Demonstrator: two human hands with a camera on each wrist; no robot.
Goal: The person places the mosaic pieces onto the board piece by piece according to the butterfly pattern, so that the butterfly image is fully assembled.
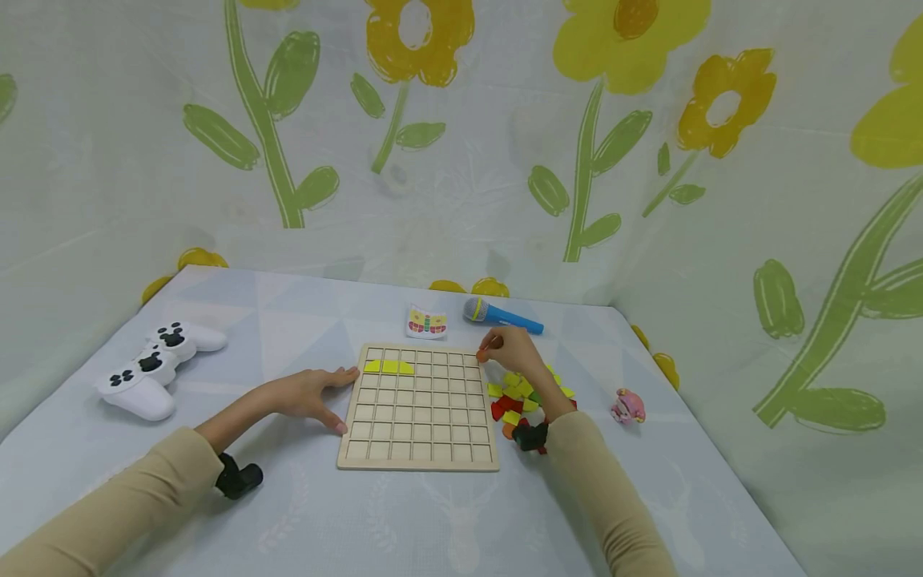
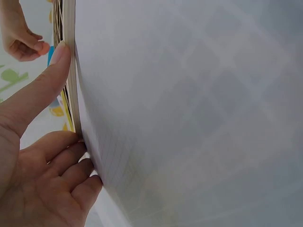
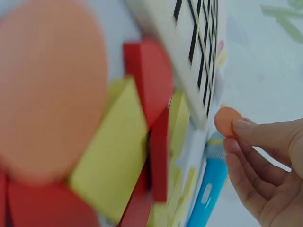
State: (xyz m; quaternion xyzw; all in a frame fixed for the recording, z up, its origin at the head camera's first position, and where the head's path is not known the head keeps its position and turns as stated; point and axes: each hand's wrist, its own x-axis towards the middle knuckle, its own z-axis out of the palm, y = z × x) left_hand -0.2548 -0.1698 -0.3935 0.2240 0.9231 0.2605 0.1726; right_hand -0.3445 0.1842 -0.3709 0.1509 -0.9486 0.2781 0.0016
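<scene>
One orange disc point(image 3: 225, 121), pinched by the right hand point(image 1: 515, 351), is hovering by the far-right corner of the gridded board point(image 1: 418, 464) (a fingertip slip could be dropping it); the left hand point(image 1: 299, 393), spread, is touching the left edge.

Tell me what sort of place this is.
Likely a children's play area, perhaps at home: a flower-patterned backdrop stands behind the table, which holds a wooden grid board with colourful pieces and a white game controller.
</scene>
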